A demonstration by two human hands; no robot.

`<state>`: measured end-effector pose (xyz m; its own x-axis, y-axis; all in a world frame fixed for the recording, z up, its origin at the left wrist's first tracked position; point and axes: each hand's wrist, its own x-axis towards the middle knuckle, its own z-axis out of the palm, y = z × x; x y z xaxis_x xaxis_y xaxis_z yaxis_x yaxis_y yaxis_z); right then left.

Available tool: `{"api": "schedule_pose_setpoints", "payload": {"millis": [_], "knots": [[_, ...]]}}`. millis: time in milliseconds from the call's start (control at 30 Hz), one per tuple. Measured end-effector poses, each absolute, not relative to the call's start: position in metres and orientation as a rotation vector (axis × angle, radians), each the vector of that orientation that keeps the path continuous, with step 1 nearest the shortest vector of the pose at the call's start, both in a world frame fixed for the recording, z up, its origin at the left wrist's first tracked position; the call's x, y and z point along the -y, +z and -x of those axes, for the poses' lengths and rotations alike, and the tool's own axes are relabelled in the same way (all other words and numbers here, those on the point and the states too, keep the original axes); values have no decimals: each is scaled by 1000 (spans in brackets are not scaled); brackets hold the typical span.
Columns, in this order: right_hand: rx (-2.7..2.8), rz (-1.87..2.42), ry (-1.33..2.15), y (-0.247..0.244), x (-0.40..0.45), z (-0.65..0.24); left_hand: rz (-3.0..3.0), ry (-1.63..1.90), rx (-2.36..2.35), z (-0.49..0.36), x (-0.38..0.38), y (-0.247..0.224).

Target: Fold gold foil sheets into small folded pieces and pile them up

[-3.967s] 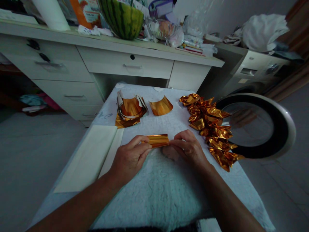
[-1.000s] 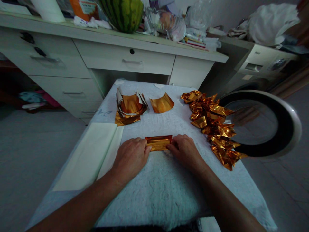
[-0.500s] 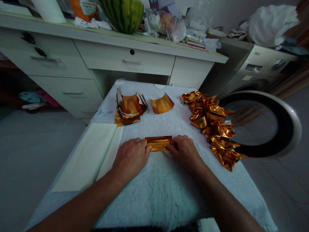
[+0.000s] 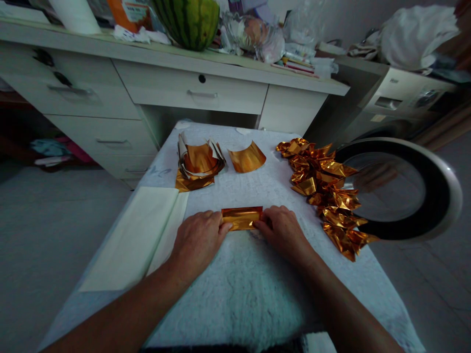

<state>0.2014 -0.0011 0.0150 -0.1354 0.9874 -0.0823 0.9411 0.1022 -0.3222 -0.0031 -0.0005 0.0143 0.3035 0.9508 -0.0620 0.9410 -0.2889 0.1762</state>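
Note:
A folded strip of gold foil paper (image 4: pixel 242 218) lies crosswise on the cloth, its two ends pinched between my hands. My left hand (image 4: pixel 200 238) is closed on the left end, thumb on the near edge. At the other end, my right hand (image 4: pixel 281 225) grips it the same way, fingers curled. Beyond them a single curved gold sheet (image 4: pixel 247 158) rests on the cloth, beside a curled stack of gold sheets (image 4: pixel 199 159). Crumpled, folded gold foil pieces (image 4: pixel 324 191) form a heap to the right.
The cloth-covered table (image 4: pixel 235 294) has pale paper sheets (image 4: pixel 132 235) along its left side. Behind stands a white desk (image 4: pixel 200 93) bearing a watermelon (image 4: pixel 187 22) and plastic-wrapped items. A washing machine's open round door (image 4: pixel 439 189) juts close to the table's right edge.
Almost nothing differs. Both hands keep their hold on the strip in the same place, and the view has shifted very slightly.

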Motion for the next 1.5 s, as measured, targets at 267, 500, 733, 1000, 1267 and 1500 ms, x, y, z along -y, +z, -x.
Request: {"api": "schedule_pose_setpoints", "payload": {"millis": [267, 500, 733, 1000, 1267, 1500], "knots": [[2247, 1962, 426, 16, 1, -202, -2383, 44, -1808, 2, 2, 15], [2247, 1964, 412, 16, 1, -201, -2385, 74, -1831, 3, 3, 11], [2191, 1963, 432, 13, 1, -202, -2475, 241, -1689, 5, 1, 2], [2209, 1985, 397, 15, 0, -200, -2778, 372, -1308, 5, 2, -3], [2127, 1985, 404, 11, -1, -201, -3020, 303, -1185, 3, 15, -4], [2368, 1563, 354, 8, -2, -195, -3106, 276, -1216, -3, 20, -5]]}}
